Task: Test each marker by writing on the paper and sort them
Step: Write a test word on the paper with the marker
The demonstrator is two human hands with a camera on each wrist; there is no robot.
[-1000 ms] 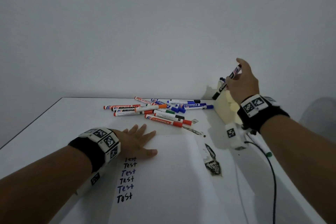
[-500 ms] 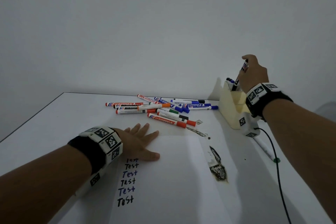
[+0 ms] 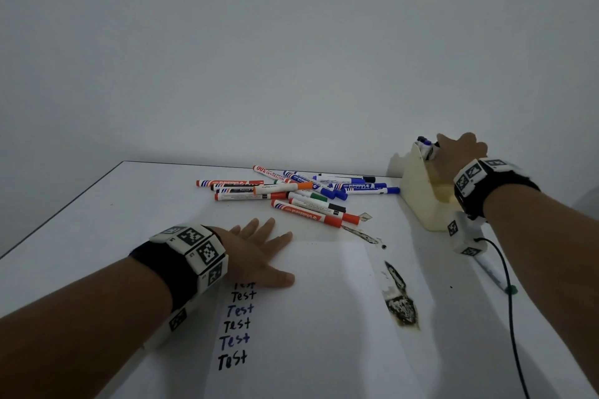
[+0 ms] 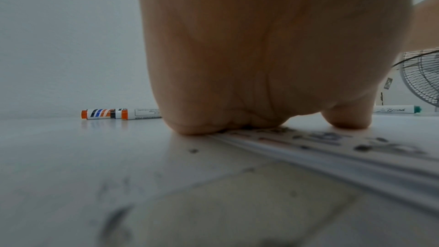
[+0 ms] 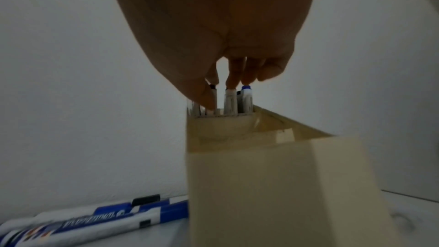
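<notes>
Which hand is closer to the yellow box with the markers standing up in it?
The right hand. It is over the far end of the yellow box, fingers down on the markers standing in it. The left hand lies flat on the paper, well away from the box.

Right hand (image 5: 213, 31) fills the top of the frame, fingertips (image 5: 234, 82) down on the markers (image 5: 246, 100) standing upright in the far compartment of the cream holder (image 5: 261, 185). At lower left, blue-labelled markers (image 5: 106, 219) lie flat, their ends meeting the holder's wall.
</notes>
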